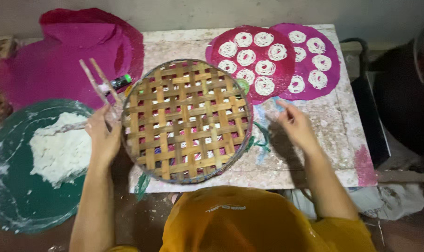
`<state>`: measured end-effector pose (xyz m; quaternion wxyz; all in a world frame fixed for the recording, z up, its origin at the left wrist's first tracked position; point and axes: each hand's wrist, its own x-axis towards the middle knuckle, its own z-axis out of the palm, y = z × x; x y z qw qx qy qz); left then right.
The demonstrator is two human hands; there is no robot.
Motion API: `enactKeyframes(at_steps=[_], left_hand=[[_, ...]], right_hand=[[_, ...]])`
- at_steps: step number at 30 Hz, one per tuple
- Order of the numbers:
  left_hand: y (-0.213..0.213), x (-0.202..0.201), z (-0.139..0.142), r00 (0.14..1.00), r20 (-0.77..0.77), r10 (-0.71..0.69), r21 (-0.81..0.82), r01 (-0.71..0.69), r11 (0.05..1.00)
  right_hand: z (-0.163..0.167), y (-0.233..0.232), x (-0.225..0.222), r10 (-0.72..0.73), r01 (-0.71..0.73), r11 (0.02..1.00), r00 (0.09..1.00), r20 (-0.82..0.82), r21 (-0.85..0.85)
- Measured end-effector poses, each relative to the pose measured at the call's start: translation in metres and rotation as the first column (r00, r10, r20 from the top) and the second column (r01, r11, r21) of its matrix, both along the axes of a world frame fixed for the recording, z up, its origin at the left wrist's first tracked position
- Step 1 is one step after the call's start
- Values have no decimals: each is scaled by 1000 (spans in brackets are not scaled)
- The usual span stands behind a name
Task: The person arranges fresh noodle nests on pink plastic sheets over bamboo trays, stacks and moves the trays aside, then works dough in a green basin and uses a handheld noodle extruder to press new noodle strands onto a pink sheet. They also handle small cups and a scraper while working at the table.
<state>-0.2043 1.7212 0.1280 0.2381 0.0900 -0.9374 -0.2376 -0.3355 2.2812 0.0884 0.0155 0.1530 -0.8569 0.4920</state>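
- Your left hand (102,135) rests against the rim of the round woven bamboo tray (187,120) at its 9 o'clock edge, fingers curled loosely on the rim rather than clamped tight; whether it also grips the sticks, you cannot tell from here.
- Two thin dough-smeared wooden sticks (97,81) rise from just above that hand, pointing toward 11 o'clock.
- Your right hand (296,126) hovers open at the tray's 3 o'clock side, fingers spread and relaxed, holding nothing and just clear of the rim.
- The bamboo tray sits at the centre of the table, lattice side up, with pink cloth and white strands showing through its gaps.
- At 1 o'clock from the tray lie two round pink mats (277,60), overlapping, each carrying small white noodle coils (246,57).
- At 9 o'clock, well left of the tray, a large green round basin (16,186) holds a mound of white dough (60,149).
- At 11 o'clock lies a heap of magenta cloths (67,56), with a small dark cylinder with a green tip (121,81) at its edge.
- The table (333,121) is a worn, pale stone-like slab stained with pink and green.
- Beyond it, at 12 o'clock, stands a plain light wall (174,11); at 3 o'clock a dark shape (403,107) sits in shadow.
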Motion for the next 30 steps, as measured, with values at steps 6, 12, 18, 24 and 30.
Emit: enactKeyframes(at_steps=[6,12,18,24,30], left_hand=[[73,-109,52,939,-84,-334,-79,328,941],[154,-269,39,877,214,-431,29,435,900],[200,-376,19,750,598,-281,49,316,947],[211,-405,-1,383,911,-151,52,257,965],[223,-423,-13,183,975,-127,81,240,967]], right_hand=[[-34,68,-150,-222,221,969,975,-3,107],[-57,68,-230,-376,313,875,920,113,369],[-56,46,-262,-460,381,859,868,188,343],[-56,36,-270,-496,513,854,751,436,90],[-57,37,-281,-482,392,871,799,360,297]])
